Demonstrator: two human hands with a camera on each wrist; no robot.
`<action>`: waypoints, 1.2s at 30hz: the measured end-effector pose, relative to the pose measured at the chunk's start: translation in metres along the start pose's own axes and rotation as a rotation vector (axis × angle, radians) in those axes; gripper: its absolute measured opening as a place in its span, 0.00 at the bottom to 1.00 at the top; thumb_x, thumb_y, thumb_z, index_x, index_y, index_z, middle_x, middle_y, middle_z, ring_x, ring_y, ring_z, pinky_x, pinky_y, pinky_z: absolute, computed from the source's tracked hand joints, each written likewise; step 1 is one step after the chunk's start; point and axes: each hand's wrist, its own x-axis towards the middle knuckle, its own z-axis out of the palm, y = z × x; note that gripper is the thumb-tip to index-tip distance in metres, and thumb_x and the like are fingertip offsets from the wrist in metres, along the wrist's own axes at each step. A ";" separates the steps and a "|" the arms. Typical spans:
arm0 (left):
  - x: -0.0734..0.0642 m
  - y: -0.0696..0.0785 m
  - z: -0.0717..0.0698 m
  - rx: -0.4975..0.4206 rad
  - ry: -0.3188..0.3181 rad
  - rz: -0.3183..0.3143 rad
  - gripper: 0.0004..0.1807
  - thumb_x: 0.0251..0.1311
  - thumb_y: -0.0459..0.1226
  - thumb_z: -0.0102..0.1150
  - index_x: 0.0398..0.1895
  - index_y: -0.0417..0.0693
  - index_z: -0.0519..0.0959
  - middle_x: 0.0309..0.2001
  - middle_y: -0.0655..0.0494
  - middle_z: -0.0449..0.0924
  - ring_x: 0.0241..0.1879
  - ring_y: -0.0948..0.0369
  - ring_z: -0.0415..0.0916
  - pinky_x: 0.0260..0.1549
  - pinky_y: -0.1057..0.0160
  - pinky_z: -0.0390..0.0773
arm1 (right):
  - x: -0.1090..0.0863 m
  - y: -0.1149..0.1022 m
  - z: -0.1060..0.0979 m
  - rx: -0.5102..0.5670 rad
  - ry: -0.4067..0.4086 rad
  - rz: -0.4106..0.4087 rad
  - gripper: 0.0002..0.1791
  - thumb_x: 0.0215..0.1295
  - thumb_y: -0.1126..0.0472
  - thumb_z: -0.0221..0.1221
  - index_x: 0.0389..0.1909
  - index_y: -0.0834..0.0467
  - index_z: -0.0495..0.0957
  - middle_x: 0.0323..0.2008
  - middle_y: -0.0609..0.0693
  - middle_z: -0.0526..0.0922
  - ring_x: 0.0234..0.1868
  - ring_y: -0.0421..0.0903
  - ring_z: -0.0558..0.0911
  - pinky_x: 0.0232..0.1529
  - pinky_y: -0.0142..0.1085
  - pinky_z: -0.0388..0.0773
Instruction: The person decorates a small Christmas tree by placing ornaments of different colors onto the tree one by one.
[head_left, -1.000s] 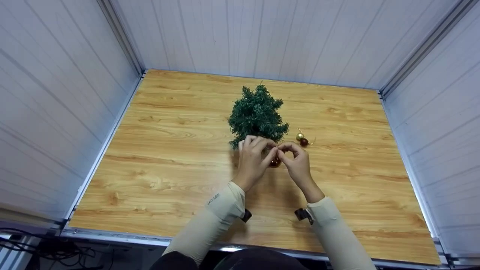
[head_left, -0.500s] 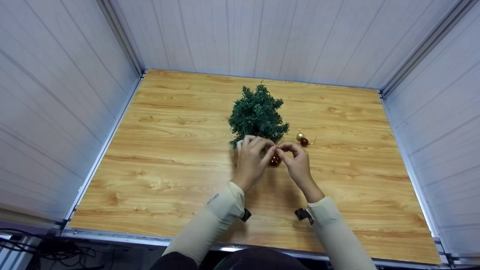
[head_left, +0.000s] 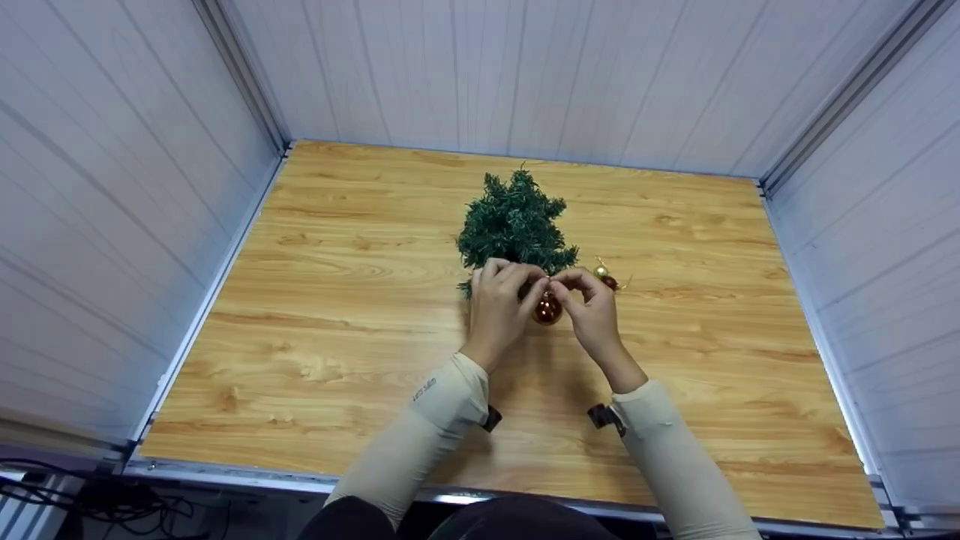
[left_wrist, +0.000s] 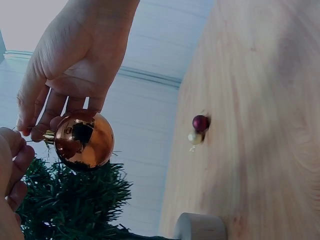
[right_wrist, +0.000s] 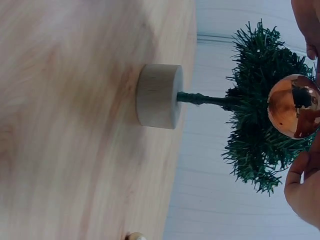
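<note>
A shiny copper-coloured Christmas bauble [head_left: 547, 309] hangs by a thin thread between the two hands, in front of the small green artificial Christmas tree [head_left: 516, 225]. My left hand [head_left: 498, 306] pinches the thread with thumb and forefinger. Opposite it, my right hand [head_left: 597, 319] pinches the same thread, its fingertips meeting those of the left. In the left wrist view the bauble [left_wrist: 85, 142] shows its gold cap, with the thread running into both hands' fingertips. The tree's round wooden base [right_wrist: 157, 97] stands on the table in the right wrist view.
A small gold bauble [head_left: 601, 271] and a dark red bauble [head_left: 611, 283] with thread loops lie together right of the tree. White panel walls [head_left: 480, 75] enclose the wooden table [head_left: 337, 300] at the back and both sides.
Both hands have moved slightly forward, toward the tree, carrying the copper bauble along. More of the bauble now shows below the fingertips. The tree and the two small baubles have stayed put.
</note>
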 end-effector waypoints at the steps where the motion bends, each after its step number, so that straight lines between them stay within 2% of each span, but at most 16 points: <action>1: 0.002 0.000 -0.001 0.001 0.005 -0.001 0.08 0.66 0.47 0.60 0.37 0.55 0.84 0.38 0.65 0.86 0.42 0.60 0.72 0.45 0.58 0.64 | 0.002 0.000 0.000 0.003 0.000 -0.010 0.06 0.65 0.70 0.61 0.36 0.72 0.79 0.33 0.42 0.82 0.37 0.38 0.79 0.46 0.34 0.73; 5: 0.009 0.001 -0.002 0.006 0.034 -0.015 0.06 0.65 0.45 0.62 0.35 0.55 0.85 0.35 0.64 0.86 0.39 0.60 0.72 0.43 0.57 0.63 | 0.008 -0.002 0.002 0.005 -0.001 -0.032 0.06 0.65 0.71 0.60 0.37 0.72 0.79 0.33 0.44 0.82 0.36 0.39 0.79 0.44 0.33 0.74; 16: 0.022 0.002 -0.008 0.020 0.082 -0.107 0.07 0.62 0.46 0.65 0.33 0.55 0.85 0.32 0.64 0.87 0.34 0.61 0.70 0.40 0.56 0.63 | 0.023 -0.013 0.006 -0.009 -0.002 0.003 0.07 0.66 0.68 0.61 0.38 0.71 0.79 0.32 0.43 0.81 0.35 0.39 0.78 0.42 0.36 0.73; 20: 0.025 0.001 -0.010 0.041 0.095 -0.110 0.07 0.62 0.46 0.65 0.34 0.54 0.86 0.33 0.64 0.87 0.35 0.61 0.71 0.39 0.58 0.63 | 0.028 -0.017 0.006 -0.013 -0.006 0.009 0.07 0.66 0.68 0.60 0.38 0.70 0.79 0.32 0.44 0.81 0.34 0.40 0.77 0.41 0.35 0.73; 27: 0.027 -0.002 -0.009 0.123 0.134 -0.086 0.07 0.61 0.46 0.65 0.34 0.54 0.87 0.33 0.63 0.87 0.35 0.59 0.71 0.38 0.57 0.63 | 0.035 -0.019 0.008 -0.065 -0.012 0.057 0.08 0.66 0.68 0.60 0.39 0.71 0.79 0.33 0.46 0.81 0.35 0.42 0.77 0.42 0.39 0.73; 34: 0.026 -0.007 -0.004 0.198 0.170 -0.075 0.08 0.63 0.47 0.64 0.33 0.54 0.86 0.33 0.62 0.87 0.35 0.59 0.72 0.38 0.57 0.63 | 0.045 0.015 0.011 -0.109 0.021 0.060 0.08 0.66 0.67 0.62 0.40 0.69 0.80 0.34 0.52 0.82 0.33 0.41 0.77 0.39 0.33 0.72; 36: 0.026 -0.008 -0.003 0.210 0.174 -0.074 0.08 0.63 0.47 0.63 0.33 0.55 0.86 0.33 0.63 0.87 0.36 0.59 0.72 0.39 0.57 0.62 | 0.046 0.019 0.012 -0.110 0.037 0.056 0.08 0.65 0.65 0.63 0.39 0.68 0.81 0.34 0.52 0.82 0.33 0.41 0.77 0.39 0.32 0.72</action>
